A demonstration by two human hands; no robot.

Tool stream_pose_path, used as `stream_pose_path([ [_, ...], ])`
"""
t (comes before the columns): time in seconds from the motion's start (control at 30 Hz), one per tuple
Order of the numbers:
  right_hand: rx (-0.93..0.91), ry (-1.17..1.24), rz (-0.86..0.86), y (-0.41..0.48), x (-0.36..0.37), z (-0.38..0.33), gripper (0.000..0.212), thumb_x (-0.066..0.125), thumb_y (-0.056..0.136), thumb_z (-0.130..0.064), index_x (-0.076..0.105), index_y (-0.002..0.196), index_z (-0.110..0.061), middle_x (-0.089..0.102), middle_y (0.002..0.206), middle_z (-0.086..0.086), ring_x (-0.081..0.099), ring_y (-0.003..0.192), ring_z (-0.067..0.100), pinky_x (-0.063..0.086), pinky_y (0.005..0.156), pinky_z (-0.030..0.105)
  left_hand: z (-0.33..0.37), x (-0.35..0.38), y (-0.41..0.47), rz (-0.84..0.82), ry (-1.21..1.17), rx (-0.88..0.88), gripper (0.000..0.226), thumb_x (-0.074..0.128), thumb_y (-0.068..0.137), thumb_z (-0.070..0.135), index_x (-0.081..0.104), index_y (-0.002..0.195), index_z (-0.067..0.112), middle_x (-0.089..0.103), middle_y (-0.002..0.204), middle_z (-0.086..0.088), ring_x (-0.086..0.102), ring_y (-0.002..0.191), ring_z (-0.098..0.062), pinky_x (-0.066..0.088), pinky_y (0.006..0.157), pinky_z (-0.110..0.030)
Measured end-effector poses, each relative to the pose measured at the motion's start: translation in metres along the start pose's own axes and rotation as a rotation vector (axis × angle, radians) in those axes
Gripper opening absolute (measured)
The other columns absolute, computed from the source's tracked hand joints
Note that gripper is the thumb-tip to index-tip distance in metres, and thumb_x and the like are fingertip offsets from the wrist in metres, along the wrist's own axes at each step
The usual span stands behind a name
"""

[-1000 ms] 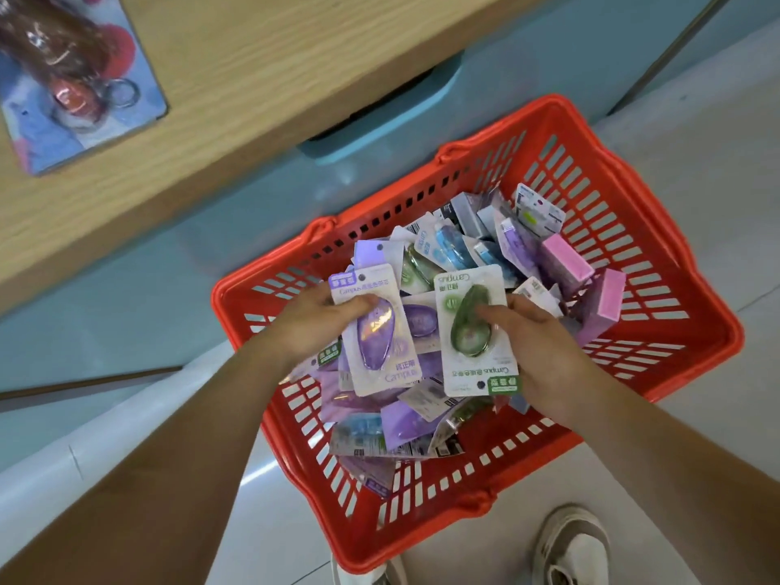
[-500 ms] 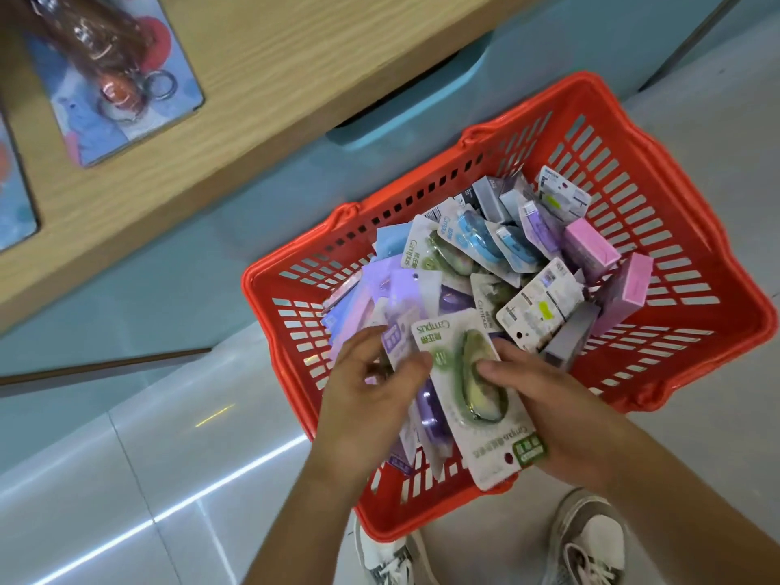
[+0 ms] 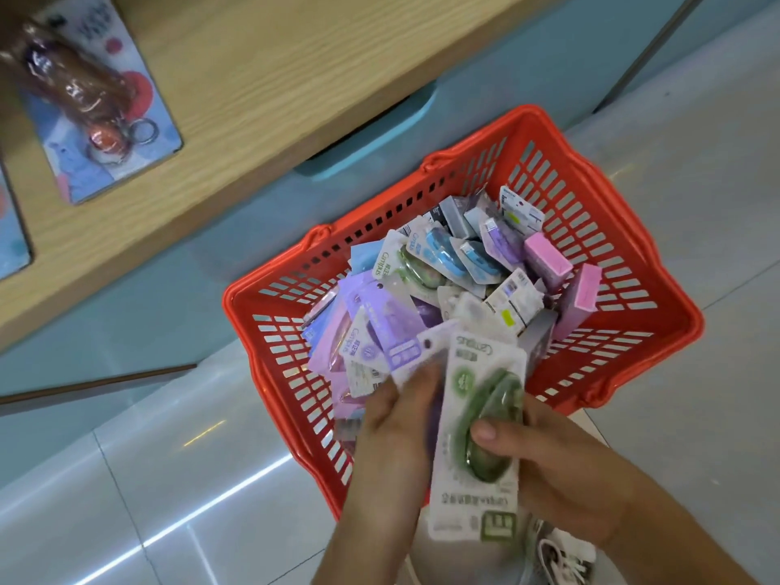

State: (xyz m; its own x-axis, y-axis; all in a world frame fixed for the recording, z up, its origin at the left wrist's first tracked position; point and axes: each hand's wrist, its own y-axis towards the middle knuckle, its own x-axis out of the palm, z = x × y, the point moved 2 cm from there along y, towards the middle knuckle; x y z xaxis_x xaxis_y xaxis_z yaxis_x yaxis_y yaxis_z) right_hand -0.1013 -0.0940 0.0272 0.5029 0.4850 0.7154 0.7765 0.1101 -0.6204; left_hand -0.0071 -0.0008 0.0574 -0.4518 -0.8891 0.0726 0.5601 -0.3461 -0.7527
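A red plastic basket point(image 3: 658, 314) stands on the floor, filled with several carded correction-tape packs in purple, blue, green and pink. My right hand point(image 3: 561, 466) grips a white card with a green correction tape point(image 3: 481, 432), thumb on its blister, lifted above the basket's near corner. My left hand point(image 3: 396, 437) holds a purple correction-tape pack point(image 3: 415, 352) just behind the green one; most of that pack is hidden by my fingers and the green card.
A wooden shelf point(image 3: 261, 99) runs along the upper left, with a blue card carrying a wrapped keyring toy point(image 3: 101, 111). Below it is a light blue cabinet front point(image 3: 126, 297). My shoe point(image 3: 561, 559) shows on the pale tiled floor point(image 3: 126, 479).
Both hands drew the two packs back toward me and brought them together, the green card now overlapping the purple one. The view swung so the basket sits further right.
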Motion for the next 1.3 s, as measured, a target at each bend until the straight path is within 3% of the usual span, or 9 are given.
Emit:
stream_pose_path([
  [0.1, -0.152, 0.181, 0.115, -0.008, -0.012, 0.002, 0.073, 0.096, 0.048, -0.019, 0.069, 0.115, -0.006, 0.069, 0.115, 0.023, 0.069, 0.102, 0.035, 0.057, 0.081, 0.045, 0.003, 0.017, 0.013, -0.083, 0.559, 0.280, 0.037, 0.047, 0.091, 0.059, 0.069, 0.095, 0.031, 0.065, 0.099, 0.018, 0.055, 0.098, 0.000, 0.038, 0.087, -0.009],
  [0.23, -0.227, 0.180, 0.323, -0.020, -0.037, -0.011, 0.087, 0.101, 0.028, -0.027, 0.072, 0.109, -0.011, 0.072, 0.107, 0.016, 0.072, 0.093, 0.029, 0.059, 0.071, 0.043, -0.006, -0.018, 0.050, 0.072, 0.939, 0.433, 0.055, 0.042, 0.086, 0.056, 0.064, 0.124, 0.024, 0.056, 0.129, 0.002, 0.044, 0.124, -0.020, 0.031, 0.109, -0.030],
  [0.33, -0.199, 0.110, 0.375, -0.025, -0.047, -0.016, 0.065, 0.095, 0.043, -0.025, 0.075, 0.105, -0.020, 0.071, 0.114, 0.015, 0.071, 0.101, 0.031, 0.059, 0.077, 0.048, -0.017, -0.060, 0.081, 0.175, 0.947, 0.185, 0.052, 0.066, 0.083, 0.031, 0.050, 0.130, 0.014, 0.057, 0.129, -0.008, 0.055, 0.116, -0.025, 0.045, 0.100, -0.041],
  [0.43, -0.147, 0.084, 0.390, -0.027, -0.054, -0.008, 0.066, 0.095, 0.046, -0.025, 0.074, 0.108, -0.018, 0.069, 0.119, 0.017, 0.069, 0.103, 0.033, 0.057, 0.082, 0.051, -0.039, -0.078, 0.104, 0.246, 0.696, -0.188, 0.063, 0.071, 0.068, 0.046, 0.047, 0.118, 0.016, 0.060, 0.117, -0.009, 0.063, 0.104, -0.027, 0.056, 0.086, -0.046],
  [0.6, -0.096, 0.086, 0.397, -0.031, -0.049, 0.008, 0.084, 0.100, 0.028, -0.033, 0.075, 0.107, -0.019, 0.072, 0.113, 0.014, 0.072, 0.094, 0.028, 0.060, 0.070, 0.041, -0.062, -0.068, 0.106, 0.068, 0.678, -0.131, 0.066, 0.082, 0.047, 0.028, 0.064, 0.110, 0.017, 0.074, 0.099, -0.006, 0.071, 0.093, -0.027, 0.060, 0.079, -0.045],
  [0.8, -0.067, 0.073, 0.390, -0.034, -0.048, 0.017, 0.083, 0.099, 0.034, -0.035, 0.073, 0.110, -0.018, 0.071, 0.114, 0.014, 0.072, 0.094, 0.026, 0.059, 0.073, 0.040, -0.084, -0.081, 0.094, -0.160, 1.224, -0.084, 0.107, 0.085, 0.039, 0.048, 0.038, 0.133, 0.029, 0.056, 0.122, 0.006, 0.058, 0.113, -0.021, 0.052, 0.094, -0.043],
  [0.9, -0.062, 0.065, 0.381, -0.033, -0.049, 0.018, 0.081, 0.099, 0.036, -0.035, 0.073, 0.111, -0.019, 0.070, 0.117, 0.014, 0.070, 0.099, 0.027, 0.053, 0.087, 0.048, -0.076, -0.081, 0.092, -0.033, 1.159, -0.079, 0.086, 0.090, 0.057, 0.024, 0.041, 0.127, 0.025, 0.057, 0.117, 0.006, 0.061, 0.105, -0.019, 0.058, 0.076, -0.037],
  [1.03, -0.062, 0.054, 0.371, -0.033, -0.047, 0.021, 0.081, 0.097, 0.040, -0.035, 0.071, 0.115, -0.019, 0.069, 0.120, 0.015, 0.069, 0.103, 0.028, 0.051, 0.094, 0.051, -0.074, -0.079, 0.090, 0.065, 0.983, -0.110, 0.050, 0.083, 0.072, 0.033, 0.058, 0.114, 0.022, 0.064, 0.098, 0.010, 0.062, 0.082, -0.008, 0.043, 0.054, -0.015],
  [1.3, -0.073, 0.069, 0.416, -0.040, -0.039, 0.026, 0.077, 0.096, 0.042, -0.031, 0.072, 0.114, -0.014, 0.070, 0.114, 0.016, 0.071, 0.097, 0.030, 0.059, 0.079, 0.044, -0.075, -0.064, 0.074, -0.011, 1.076, 0.038, 0.037, 0.072, 0.085, 0.037, 0.062, 0.117, 0.022, 0.070, 0.101, 0.003, 0.063, 0.082, -0.012, 0.047, 0.062, -0.017],
])
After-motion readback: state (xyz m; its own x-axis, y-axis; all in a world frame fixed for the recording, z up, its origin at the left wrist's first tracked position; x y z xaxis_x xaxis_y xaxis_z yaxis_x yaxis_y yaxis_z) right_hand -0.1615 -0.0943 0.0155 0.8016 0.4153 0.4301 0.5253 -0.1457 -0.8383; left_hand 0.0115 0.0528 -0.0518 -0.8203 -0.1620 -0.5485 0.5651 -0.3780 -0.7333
